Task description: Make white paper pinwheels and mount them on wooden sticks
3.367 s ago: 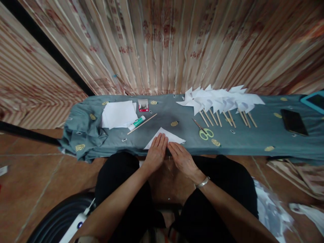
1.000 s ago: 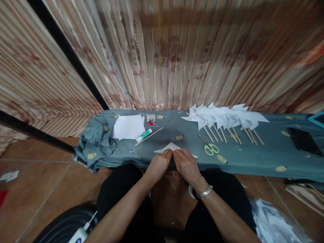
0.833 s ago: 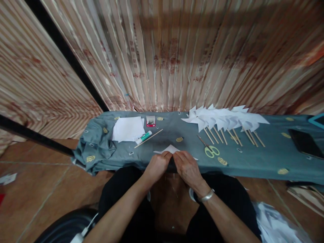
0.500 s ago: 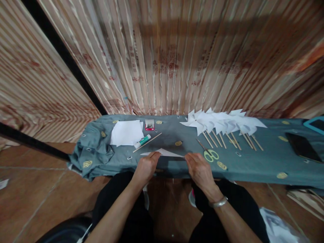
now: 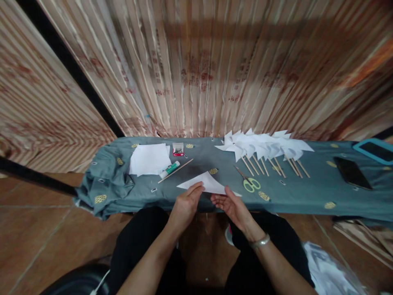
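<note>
- Fingers [image 5: 196,189] of left hand [image 5: 183,207] pinch the near edge of the paper triangle [image 5: 209,183]; right hand [image 5: 233,206] palm-up, fingers loosely spread at its right corner.
- Triangle sits at near edge of tabletop [image 5: 307,190], in front of the person; apex points away from them, long axis runs left-right.
- Scissors [image 5: 250,184] just right of it; glue stick [image 5: 169,169] and wooden stick [image 5: 176,169] near its left, apart.
- Bare cloth beyond the apex; pinwheels [image 5: 264,145] well apart, back right.

My forearms are bare. Behind my right hand [image 5: 233,207], low and right of centre, a thin silver bangle [image 5: 260,241] circles the wrist. My trousers [image 5: 144,241] are plain black.
</note>
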The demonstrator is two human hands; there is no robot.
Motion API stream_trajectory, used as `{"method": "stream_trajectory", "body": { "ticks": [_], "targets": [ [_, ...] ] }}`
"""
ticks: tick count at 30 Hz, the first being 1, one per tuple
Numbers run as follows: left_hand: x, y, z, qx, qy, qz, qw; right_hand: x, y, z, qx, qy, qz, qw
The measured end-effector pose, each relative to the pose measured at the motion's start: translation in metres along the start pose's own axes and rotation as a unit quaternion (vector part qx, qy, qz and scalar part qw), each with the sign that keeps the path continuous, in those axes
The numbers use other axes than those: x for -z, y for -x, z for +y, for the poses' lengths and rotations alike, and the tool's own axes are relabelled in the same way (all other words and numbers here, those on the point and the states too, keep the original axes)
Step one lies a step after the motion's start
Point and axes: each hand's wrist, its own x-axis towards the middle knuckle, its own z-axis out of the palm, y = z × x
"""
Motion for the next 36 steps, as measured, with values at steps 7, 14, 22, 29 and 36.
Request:
{"method": "stream_trajectory", "body": {
  "ticks": [7,14,22,29,36],
  "targets": [
    [0.001,-0.004,-0.003,-0.018,-0.040,-0.043,0.998,-0.002,-0.001,-0.002,-0.006,0.030,0.054,0.998],
    [0.009,0.002,-0.019,0.026,-0.024,-0.041,0.999,0.005,0.005,-0.009,-0.005,0.022,0.073,0.997],
    [0.030,-0.006,-0.035,0.328,0.257,0.123,0.901,0.023,0.008,-0.015,0.107,0.015,0.114,0.988],
    [-0.008,-0.012,0.015,0.517,0.594,0.071,0.612,-0.005,-0.002,0.004,0.199,0.220,0.078,0.952],
    [-0.013,-0.027,0.008,0.527,0.636,0.115,0.552,-0.011,-0.003,0.006,0.268,0.376,0.021,0.887]
  ]
}}
